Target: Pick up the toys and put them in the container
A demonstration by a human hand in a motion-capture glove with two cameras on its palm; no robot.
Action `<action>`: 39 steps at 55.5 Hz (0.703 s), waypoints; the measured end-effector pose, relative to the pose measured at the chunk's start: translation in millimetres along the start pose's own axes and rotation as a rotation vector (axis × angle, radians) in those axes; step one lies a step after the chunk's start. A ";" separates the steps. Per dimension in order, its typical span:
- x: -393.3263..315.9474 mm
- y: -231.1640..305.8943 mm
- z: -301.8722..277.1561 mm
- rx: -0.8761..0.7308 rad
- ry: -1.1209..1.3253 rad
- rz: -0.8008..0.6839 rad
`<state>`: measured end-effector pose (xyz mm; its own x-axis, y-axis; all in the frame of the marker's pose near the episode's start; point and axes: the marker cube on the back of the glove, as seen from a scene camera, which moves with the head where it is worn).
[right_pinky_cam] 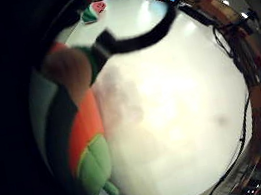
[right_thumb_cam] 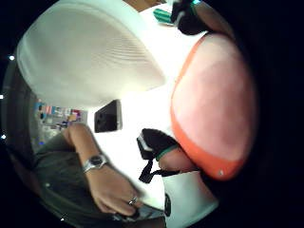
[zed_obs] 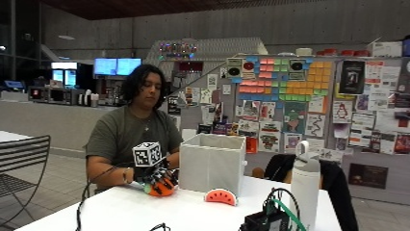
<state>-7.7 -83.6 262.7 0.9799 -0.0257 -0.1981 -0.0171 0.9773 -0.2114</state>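
Beside white fabric box point(zed_obs: 212, 161): gloved right hand point(zed_obs: 154, 174) curled round orange-and-green plush toy point(zed_obs: 160, 186) on white table point(zed_obs: 115, 211); watermelon-slice plush toy point(zed_obs: 220, 196) before box

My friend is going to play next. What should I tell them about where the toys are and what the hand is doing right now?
Right hand: grips an orange toy, low over the white table, beside the container.
Bare hand: rests at the table's edge, holds no toy.
Container: a white fabric box standing on the table. Its inside cannot be seen from here.
Watermelon slice toy: lies on the table in front of the container, untouched.
Done: the orange toy is in the hand.
Left: lift it into the container, then pick up the watermelon slice and drop it in too.
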 end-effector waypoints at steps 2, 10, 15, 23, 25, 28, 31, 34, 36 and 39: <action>2.4 -2.0 2.3 0.013 -0.002 0.007; 7.1 -6.1 5.1 0.141 -0.041 0.002; 6.8 -2.7 3.7 0.290 -0.076 0.013; 13.6 7.3 -9.4 0.425 -0.146 0.077; 15.7 12.1 -17.6 0.447 -0.146 0.097; 16.9 23.7 -35.8 0.467 -0.115 0.103; 18.3 33.0 -61.2 0.492 -0.085 0.092; 19.8 35.8 -90.2 0.512 -0.075 0.068; 17.8 36.9 -110.2 0.524 -0.083 0.045; 6.2 39.5 -145.1 0.555 -0.119 -0.001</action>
<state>-31.1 -75.7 114.2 0.9960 -0.0344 -0.0820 0.0597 0.9421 0.3299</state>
